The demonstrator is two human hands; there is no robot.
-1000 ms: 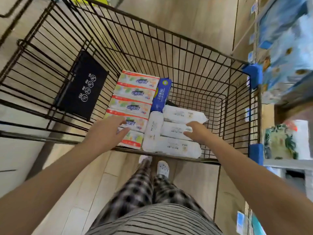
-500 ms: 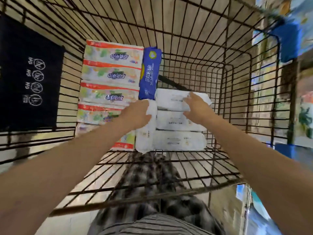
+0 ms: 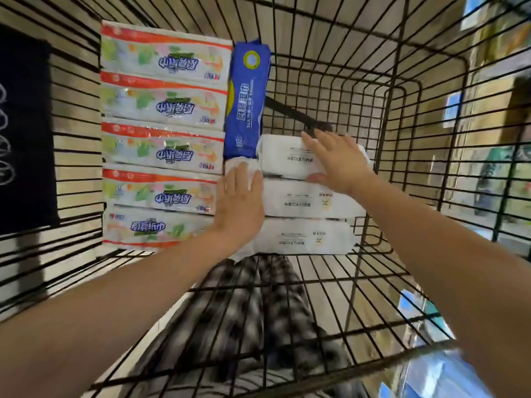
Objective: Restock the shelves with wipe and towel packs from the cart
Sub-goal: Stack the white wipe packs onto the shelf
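Seen from over the head: the slick white wipe packs (image 3: 301, 199) in the cart (image 3: 402, 90) could slip or tumble if lifted by flat palms alone. The left hand (image 3: 241, 202) lies flat, fingers straight, on the edge-standing pack (image 3: 230, 167). The right hand (image 3: 336, 162) spreads across the farthest pack (image 3: 281, 159), thumb at its near edge.

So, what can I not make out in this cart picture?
Head view:
- Side white pack: left hand covers its print.
- Right hand on top white pack: gripping or resting, unclear.
- Black sign: cut off by left edge.
- Shelves: blurred, behind cart wires.
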